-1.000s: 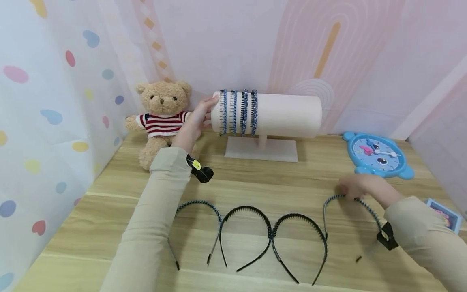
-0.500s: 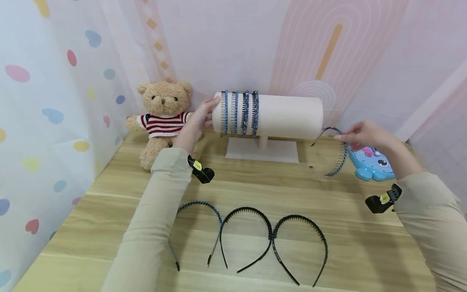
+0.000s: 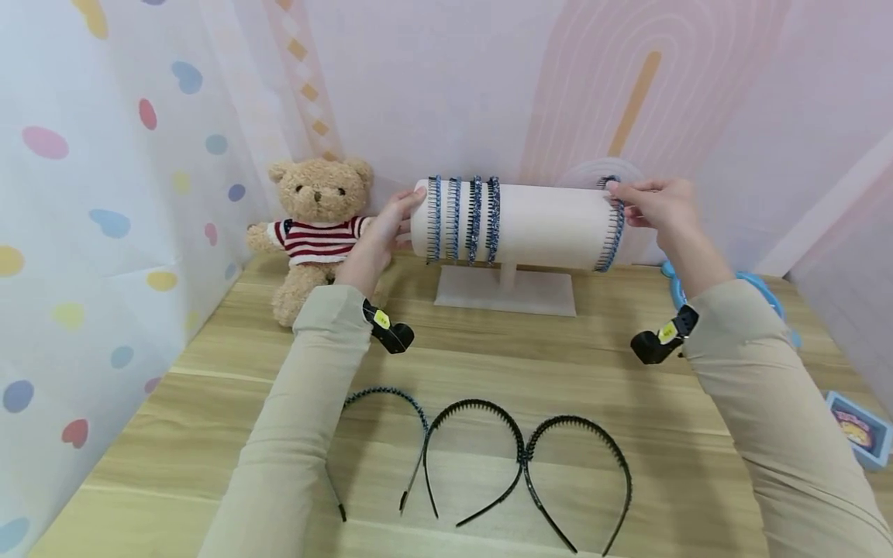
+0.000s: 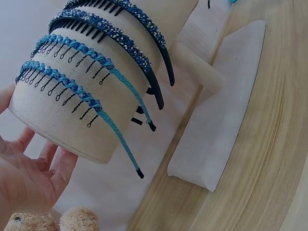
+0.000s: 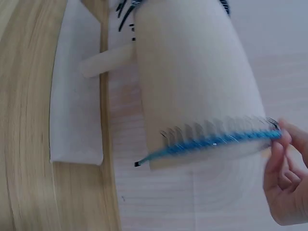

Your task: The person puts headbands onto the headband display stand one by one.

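A cream headband display stand [image 3: 551, 225], a horizontal roll on a post and flat base, stands at the back. Around the roll's left part sit several blue headbands [image 3: 475, 221], two braided and two glittery, with comb teeth. My left hand [image 3: 387, 232] steadies the roll's left end, thumb on top and fingers against the end face, as the left wrist view shows. At the opposite end my right hand [image 3: 663, 208] pinches a blue braided headband [image 5: 216, 139] near its top. That headband's teeth face the roll, and its band lies across the right end.
On the table [image 3: 265, 449] in front lie a blue headband [image 3: 386, 391] and two black-toothed headbands [image 3: 481, 404]. A teddy bear [image 3: 317, 225] sits left of the stand. Behind the right forearm lies a blue clock [image 3: 760, 287], with a small blue frame [image 3: 860, 430] farther right.
My right hand has picked up the rightmost blue headband from the table, raised it past the clock and brought it left to the roll's right end. My left hand has stayed at the stand.
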